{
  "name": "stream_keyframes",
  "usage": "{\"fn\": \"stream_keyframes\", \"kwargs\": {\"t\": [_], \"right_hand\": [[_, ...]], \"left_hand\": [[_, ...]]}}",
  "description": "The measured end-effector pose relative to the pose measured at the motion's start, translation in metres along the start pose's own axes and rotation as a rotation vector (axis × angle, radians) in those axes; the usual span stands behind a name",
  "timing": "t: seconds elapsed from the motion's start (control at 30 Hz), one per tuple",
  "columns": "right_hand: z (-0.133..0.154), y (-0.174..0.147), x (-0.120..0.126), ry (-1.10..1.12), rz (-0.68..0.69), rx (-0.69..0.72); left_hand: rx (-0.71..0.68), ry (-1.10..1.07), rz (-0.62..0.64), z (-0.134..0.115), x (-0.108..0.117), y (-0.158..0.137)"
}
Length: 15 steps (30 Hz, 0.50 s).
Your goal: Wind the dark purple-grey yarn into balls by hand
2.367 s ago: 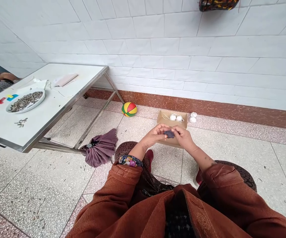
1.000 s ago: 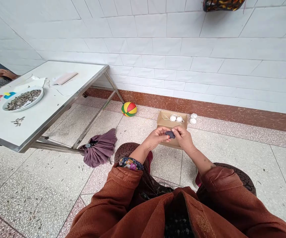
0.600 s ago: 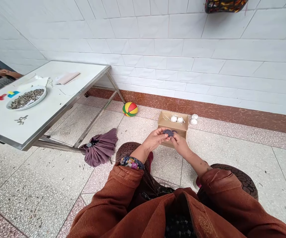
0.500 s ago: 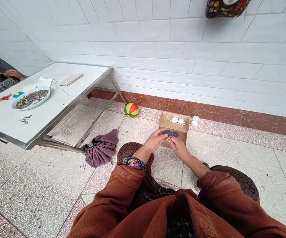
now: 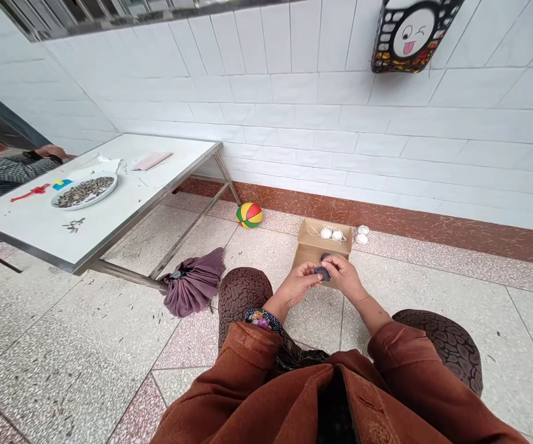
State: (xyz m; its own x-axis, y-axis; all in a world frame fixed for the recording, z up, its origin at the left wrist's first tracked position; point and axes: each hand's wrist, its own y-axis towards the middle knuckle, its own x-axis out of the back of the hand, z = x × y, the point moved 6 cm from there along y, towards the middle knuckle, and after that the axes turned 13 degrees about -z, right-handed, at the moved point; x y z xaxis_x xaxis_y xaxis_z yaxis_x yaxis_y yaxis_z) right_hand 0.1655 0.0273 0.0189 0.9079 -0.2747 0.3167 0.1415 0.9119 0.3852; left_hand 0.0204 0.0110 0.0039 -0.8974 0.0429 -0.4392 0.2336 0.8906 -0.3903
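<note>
Between my hands is a small, dark blue-grey knitted piece (image 5: 323, 273), its exact kind hard to make out. My left hand (image 5: 297, 285) pinches its lower part between thumb and fingers. My right hand (image 5: 344, 276) grips the upper end, and its fingers hide some of it. Under and behind the hands stands an open cardboard box (image 5: 304, 254) on the floor, partly covered by them. Two small white balls (image 5: 326, 232) with loose cord rest on the box's far part. More white balls (image 5: 362, 234) lie on the floor just right of the box.
A white table (image 5: 137, 203) on the left carries a plate of seeds (image 5: 85, 190), a red item and a pink item. A purple cloth bundle (image 5: 195, 282) hangs by its lower bar. A colourful ball (image 5: 249, 215) sits near the wall. Another person's hands (image 5: 52, 152) show far left.
My hands have moved slightly lower and to the right. The knitted piece has turned from lying crosswise to more upright, with my right hand now at its upper end. The view has tilted up.
</note>
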Motion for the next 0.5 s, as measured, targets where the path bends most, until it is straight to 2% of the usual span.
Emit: {"fn": "stream_keyframes", "kwargs": {"t": [0.1, 0.17, 0.23, 0.33, 0.43, 0.5], "right_hand": [[-0.009, -0.026, 0.001, 0.068, -0.023, -0.144], [-0.010, -0.046, 0.000, 0.047, -0.009, -0.167], [-0.002, -0.062, 0.000, -0.021, 0.018, -0.112], [0.021, -0.076, -0.001, -0.114, 0.091, 0.063], [0.048, -0.077, 0.005, -0.171, 0.131, 0.206], [0.062, -0.072, 0.014, -0.188, 0.102, 0.255]], "left_hand": [[0.065, -0.146, 0.022, 0.000, -0.006, -0.013], [0.066, -0.199, 0.010, -0.002, -0.007, -0.018], [0.039, -0.212, -0.032, -0.002, -0.004, -0.021], [-0.033, -0.146, -0.123, -0.002, 0.002, -0.024], [-0.129, -0.035, -0.157, -0.005, 0.003, -0.032], [-0.177, 0.024, -0.148, -0.008, 0.000, -0.039]]}}
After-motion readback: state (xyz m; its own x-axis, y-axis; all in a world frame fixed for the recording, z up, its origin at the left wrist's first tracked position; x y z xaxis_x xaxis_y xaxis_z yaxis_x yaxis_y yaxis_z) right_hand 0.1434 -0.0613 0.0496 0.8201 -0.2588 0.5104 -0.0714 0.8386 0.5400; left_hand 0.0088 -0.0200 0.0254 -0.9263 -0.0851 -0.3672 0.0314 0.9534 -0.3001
